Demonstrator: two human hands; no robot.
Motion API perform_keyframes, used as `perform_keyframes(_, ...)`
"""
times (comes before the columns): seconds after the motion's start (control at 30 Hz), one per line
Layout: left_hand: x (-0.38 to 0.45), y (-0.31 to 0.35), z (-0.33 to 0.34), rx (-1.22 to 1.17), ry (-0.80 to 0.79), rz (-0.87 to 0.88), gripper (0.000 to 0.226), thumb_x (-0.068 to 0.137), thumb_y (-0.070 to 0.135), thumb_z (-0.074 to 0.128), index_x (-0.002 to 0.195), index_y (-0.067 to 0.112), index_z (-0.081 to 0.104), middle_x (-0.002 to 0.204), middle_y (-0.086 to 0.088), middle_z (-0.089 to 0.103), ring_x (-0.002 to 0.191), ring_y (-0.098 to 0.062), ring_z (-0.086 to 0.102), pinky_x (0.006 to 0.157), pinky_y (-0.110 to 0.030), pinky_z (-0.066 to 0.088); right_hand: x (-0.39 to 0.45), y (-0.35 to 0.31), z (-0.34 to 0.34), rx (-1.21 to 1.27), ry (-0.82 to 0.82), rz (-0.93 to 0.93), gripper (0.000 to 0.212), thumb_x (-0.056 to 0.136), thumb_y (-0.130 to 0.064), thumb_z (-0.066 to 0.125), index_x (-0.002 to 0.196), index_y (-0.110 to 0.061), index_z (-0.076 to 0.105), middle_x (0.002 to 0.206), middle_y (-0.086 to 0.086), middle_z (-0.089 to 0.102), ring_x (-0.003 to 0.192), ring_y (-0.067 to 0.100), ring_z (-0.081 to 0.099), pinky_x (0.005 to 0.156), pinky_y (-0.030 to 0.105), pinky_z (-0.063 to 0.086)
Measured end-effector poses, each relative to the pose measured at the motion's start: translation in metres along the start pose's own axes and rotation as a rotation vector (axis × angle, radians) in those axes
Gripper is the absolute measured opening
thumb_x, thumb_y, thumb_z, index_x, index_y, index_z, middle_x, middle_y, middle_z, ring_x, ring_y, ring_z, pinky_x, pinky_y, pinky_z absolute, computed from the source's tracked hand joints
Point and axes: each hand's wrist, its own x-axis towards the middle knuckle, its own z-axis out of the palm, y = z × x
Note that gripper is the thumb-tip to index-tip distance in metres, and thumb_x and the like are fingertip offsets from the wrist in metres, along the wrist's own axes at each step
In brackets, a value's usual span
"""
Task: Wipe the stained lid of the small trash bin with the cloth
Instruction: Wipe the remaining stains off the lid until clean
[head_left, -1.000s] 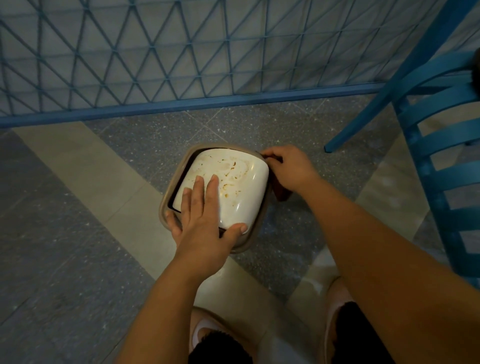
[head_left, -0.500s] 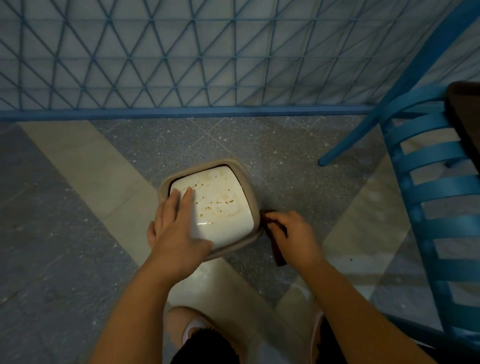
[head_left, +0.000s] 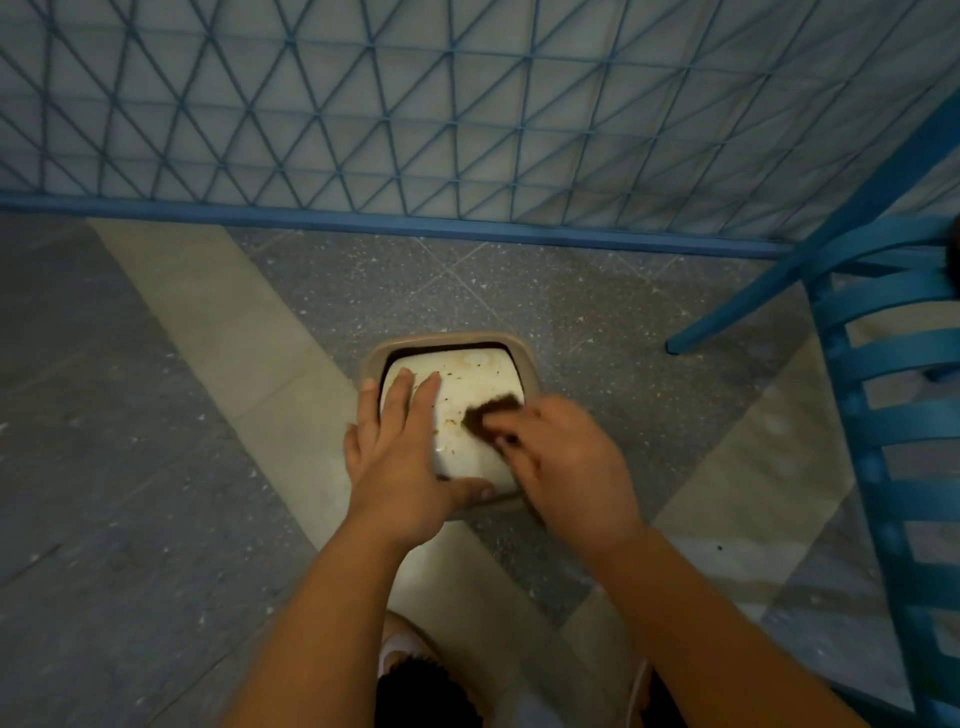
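Grey speckled floor (head_left: 130, 467) with a pale diagonal band filled the 9 o'clock side. Small trash bin (head_left: 374, 364) stood at frame centre, on the floor, seen from above; tan rim around a white lid (head_left: 475, 376). Lid carried brown specks and smears, densest toward its middle and 12 o'clock edge.

Left hand (head_left: 400, 462) lay flat on the lid's 9 o'clock half, fingers straight and spread, thumb stretched along the 6 o'clock edge of the bin. It pressed down, gripping nothing.

Right hand (head_left: 566, 467) sat at the lid's 3 o'clock side, motion-blurred. Its fingers were curled onto a dark brown cloth (head_left: 491, 410), which lay against the lid surface just right of centre. Exact finger placement could not be told through the blur.

Blue lattice fence (head_left: 467, 130) ran across the 12 o'clock half of the frame, its bottom rail meeting the floor. Blue slatted chair (head_left: 893, 426) stood at 3 o'clock, well apart from the bin. Knees and dark shorts showed at 6 o'clock.
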Motion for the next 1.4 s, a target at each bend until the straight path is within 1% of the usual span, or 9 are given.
perform_keyframes(0.17, 0.001, 0.001, -0.001, 0.023, -0.009, -0.014, 0.120, 0.060, 0.066, 0.073, 0.149, 0.038, -0.002, 0.158, 0.013, -0.011, 0.143, -0.019, -0.022, 0.117, -0.052, 0.001, 0.051, 0.016, -0.002, -0.028, -0.027, 0.305, 0.025, 0.093, -0.023, 0.053, 0.115, -0.024, 0.066, 0.106, 0.003, 0.061, 0.096, 0.019, 0.056, 0.082, 0.029, 0.046)
perform_keyframes(0.43, 0.002, 0.002, 0.000, 0.011, -0.023, -0.024, 0.119, 0.063, 0.064, 0.073, 0.150, 0.038, -0.003, 0.157, 0.014, -0.016, 0.142, -0.017, -0.026, 0.117, -0.048, -0.003, -0.007, -0.008, -0.003, -0.029, -0.076, 0.000, 0.031, 0.082, -0.023, 0.049, 0.102, -0.016, 0.072, 0.097, 0.004, 0.066, 0.088, 0.022, 0.063, 0.067, 0.027, 0.054)
perform_keyframes(0.6, 0.004, 0.002, 0.000, 0.019, -0.012, -0.032, 0.120, 0.061, 0.063, 0.074, 0.150, 0.037, -0.002, 0.157, 0.013, -0.014, 0.142, -0.018, -0.025, 0.117, -0.050, -0.001, 0.040, 0.001, 0.003, -0.055, -0.034, 0.324, 0.026, 0.093, -0.022, 0.053, 0.115, -0.020, 0.066, 0.107, 0.005, 0.060, 0.099, 0.022, 0.055, 0.081, 0.033, 0.048)
perform_keyframes(0.8, 0.004, 0.000, -0.001, -0.028, -0.011, -0.007, 0.123, 0.060, 0.063, 0.075, 0.150, 0.038, -0.004, 0.157, 0.013, -0.017, 0.142, -0.016, -0.026, 0.117, -0.047, -0.002, 0.019, -0.016, 0.005, -0.040, -0.129, 0.090, 0.033, 0.080, -0.016, 0.067, 0.113, -0.020, 0.067, 0.100, 0.003, 0.066, 0.094, 0.023, 0.061, 0.077, 0.035, 0.055)
perform_keyframes(0.93, -0.002, -0.014, -0.008, -0.286, 0.024, 0.024, 0.124, 0.059, 0.046, 0.084, 0.150, 0.039, 0.001, 0.154, 0.017, -0.025, 0.145, -0.010, -0.015, 0.118, -0.036, 0.006, 0.019, -0.009, -0.005, -0.026, -0.137, 0.212, 0.034, 0.088, -0.022, 0.060, 0.122, -0.023, 0.059, 0.118, 0.000, 0.061, 0.111, 0.019, 0.053, 0.090, 0.034, 0.048)
perform_keyframes(1.03, -0.012, -0.033, -0.013, -0.469, -0.009, -0.033, 0.102, 0.066, 0.026, 0.085, 0.145, 0.044, 0.023, 0.157, 0.017, -0.011, 0.146, -0.015, 0.000, 0.115, -0.034, 0.019, 0.022, -0.014, -0.005, -0.063, -0.159, 0.245, 0.031, 0.091, -0.023, 0.056, 0.122, -0.023, 0.060, 0.120, 0.000, 0.059, 0.112, 0.018, 0.052, 0.091, 0.033, 0.047)
perform_keyframes(1.17, -0.018, -0.042, -0.014, -0.617, -0.022, -0.047, 0.093, 0.069, 0.017, 0.083, 0.140, 0.047, 0.030, 0.157, 0.015, 0.005, 0.142, -0.015, 0.015, 0.105, -0.028, 0.029, 0.026, -0.027, 0.004, -0.122, -0.141, 0.302, 0.031, 0.095, -0.025, 0.049, 0.125, -0.024, 0.057, 0.122, 0.002, 0.056, 0.110, 0.019, 0.051, 0.089, 0.034, 0.048)
perform_keyframes(1.3, -0.012, -0.041, -0.012, -0.642, 0.010, -0.050, 0.096, 0.065, 0.012, 0.085, 0.140, 0.044, 0.033, 0.157, 0.011, 0.009, 0.142, -0.013, 0.019, 0.104, -0.022, 0.025, 0.032, -0.057, 0.022, -0.141, -0.137, 0.142, 0.032, 0.090, -0.018, 0.054, 0.122, -0.018, 0.060, 0.114, 0.006, 0.058, 0.104, 0.023, 0.053, 0.085, 0.034, 0.047)
perform_keyframes(1.4, -0.009, -0.045, -0.012, -0.655, 0.023, -0.020, 0.093, 0.066, 0.003, 0.082, 0.140, 0.037, 0.036, 0.157, 0.007, 0.012, 0.142, -0.012, 0.021, 0.107, -0.020, 0.024, 0.028, -0.076, 0.030, -0.145, -0.241, -0.024, 0.034, 0.077, -0.014, 0.069, 0.111, -0.014, 0.066, 0.098, 0.007, 0.062, 0.089, 0.025, 0.059, 0.070, 0.032, 0.049)
